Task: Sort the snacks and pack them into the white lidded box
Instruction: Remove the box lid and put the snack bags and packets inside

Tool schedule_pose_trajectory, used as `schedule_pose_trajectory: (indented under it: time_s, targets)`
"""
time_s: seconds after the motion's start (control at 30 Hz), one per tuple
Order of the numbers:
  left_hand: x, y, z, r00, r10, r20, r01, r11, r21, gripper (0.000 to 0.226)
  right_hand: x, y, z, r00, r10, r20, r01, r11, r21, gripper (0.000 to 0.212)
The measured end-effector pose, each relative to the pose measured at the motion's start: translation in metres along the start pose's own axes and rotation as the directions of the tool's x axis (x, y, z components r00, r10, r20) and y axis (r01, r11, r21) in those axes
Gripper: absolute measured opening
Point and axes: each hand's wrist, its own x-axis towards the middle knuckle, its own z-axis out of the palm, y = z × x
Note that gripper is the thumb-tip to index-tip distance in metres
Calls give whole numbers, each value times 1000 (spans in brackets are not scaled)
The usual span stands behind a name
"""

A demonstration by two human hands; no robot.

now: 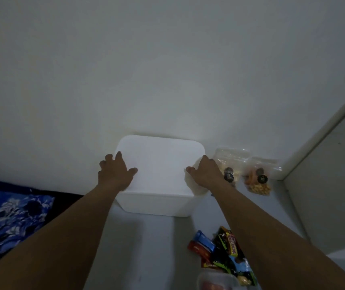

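The white lidded box (157, 204) stands on the pale floor against the wall, with its lid (161, 164) on. My left hand (115, 172) grips the lid's left edge, thumb on top and fingers spread over the side. On the opposite edge my right hand (205, 172) holds the lid, thumb on top, its fingers hidden beyond the rim. Two clear zip bags of snacks (258, 181) lie right of the box. A pile of wrapped snack bars (219, 252) lies at the lower right, partly under my right forearm.
A clear plastic container (215, 279) shows at the bottom edge. Blue patterned cloth (14, 212) lies at the left. A white wall is directly behind the box, and a pale panel (324, 164) closes the right side.
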Motion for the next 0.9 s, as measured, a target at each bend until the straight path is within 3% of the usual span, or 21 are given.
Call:
schedule_pose_trajectory:
  time_s: [0.1,0.17,0.23,0.4,0.53,0.73,0.9]
  targets:
    - [14,-9,7,990,-109,89,123,978,-170,106,12,4,8,995,96,12,-97,992,78,88]
    - [21,-11,8,983,-140,119,165,960,-228,112,19,7,11,987,159,11,-158,969,190,76]
    - [25,-13,8,982,-161,98,183,945,-270,109,21,7,13,976,218,4,-210,934,289,71]
    - [23,-15,7,980,-197,39,196,896,-398,91,23,6,23,953,303,-27,-269,880,392,91]
    - [17,-11,5,982,-191,2,173,883,-435,75,22,9,29,954,296,-51,-233,836,496,91]
    - [13,-10,3,984,-177,-12,152,875,-460,71,11,8,27,958,258,-124,-148,816,558,88]
    - [8,-5,-7,983,-180,-21,146,854,-499,78,9,-1,16,953,179,-246,-44,882,470,80]
